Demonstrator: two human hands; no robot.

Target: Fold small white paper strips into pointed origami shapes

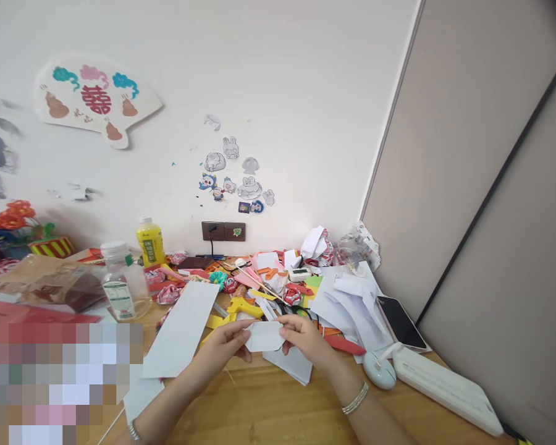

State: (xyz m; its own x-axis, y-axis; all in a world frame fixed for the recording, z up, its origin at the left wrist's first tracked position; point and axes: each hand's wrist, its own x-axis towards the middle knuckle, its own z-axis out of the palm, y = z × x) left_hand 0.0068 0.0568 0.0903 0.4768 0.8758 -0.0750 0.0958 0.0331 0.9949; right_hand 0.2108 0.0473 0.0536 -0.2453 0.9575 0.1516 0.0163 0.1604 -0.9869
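Observation:
A small folded piece of white paper [265, 337] is held up between my two hands over the table. My left hand [234, 340] pinches its left end, thumb on the near face. On the right end my right hand [301, 337] has a similar pinch. Below and just behind the folded paper lie some white sheets [293, 366]. A yellow glue gun [245, 307] rests just beyond my hands. To the left, a long white paper strip [184, 327] lies slantwise.
A clear jar [119, 287] and a yellow bottle [151, 242] stand at the back left. White papers [352, 309], a tablet [402, 322], a mouse [380, 369] and a long white device [447, 389] are on the right. Coloured scraps [301, 287] litter the back.

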